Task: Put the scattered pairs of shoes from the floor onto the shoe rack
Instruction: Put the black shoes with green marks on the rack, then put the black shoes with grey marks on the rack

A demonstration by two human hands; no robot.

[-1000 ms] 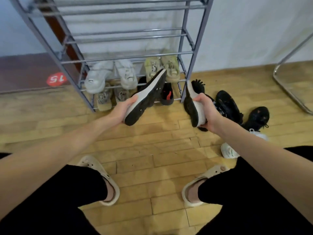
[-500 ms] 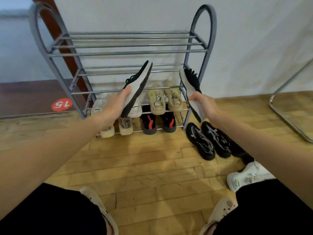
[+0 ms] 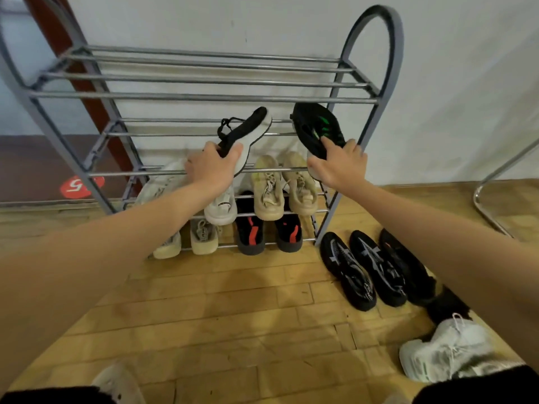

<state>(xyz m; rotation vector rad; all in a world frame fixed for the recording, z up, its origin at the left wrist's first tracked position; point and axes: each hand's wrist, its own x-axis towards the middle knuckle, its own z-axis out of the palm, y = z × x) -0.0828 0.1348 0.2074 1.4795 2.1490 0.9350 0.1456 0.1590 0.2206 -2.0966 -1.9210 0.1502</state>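
Head view: we look down at a grey metal shoe rack standing against a white wall on a wooden floor. Our left hand has its fingers and thumb curled round the heel end of a black shoe with a white sole, which is tilted on its side with the toe pointing up and to the right, in front of the second shelf from the top. Our right hand grips the matching black shoe with green marks by its heel, one finger pressed into the opening, the toe raised toward the same shelf near the right-hand upright. We cannot tell whether either shoe touches the bars.

On the lower shelves sit a pair of beige sneakers, a white sneaker partly behind our left forearm, a pair of black shoes with red marks and pale shoes on the bottom row. On the floor just right of the rack lies a pair of black sneakers with grey patterns, another black shoe beside them, and a white sneaker near our right knee. A red round floor sticker shows at the left.
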